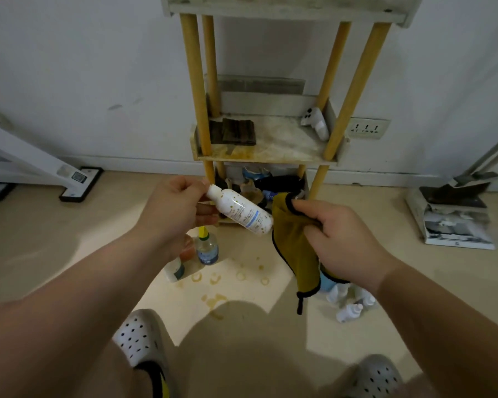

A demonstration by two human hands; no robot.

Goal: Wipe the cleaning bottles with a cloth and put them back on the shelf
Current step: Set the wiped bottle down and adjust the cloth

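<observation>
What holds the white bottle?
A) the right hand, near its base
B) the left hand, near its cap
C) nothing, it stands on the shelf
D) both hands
B: the left hand pinches the white bottle at its cap end; the right hand grips only the cloth.

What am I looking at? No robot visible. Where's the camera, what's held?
No machine: a person's two bare hands, filmed by one wide-angle camera worn on the head, looking forward and down. The left hand holds a spotted white bottle by its cap end, tilted. The right hand grips a mustard cloth beside it. Ahead stands a stained shelf holding a spray bottle and a dark folded cloth. On the floor: a clear bottle at left, small white bottles at right.
</observation>
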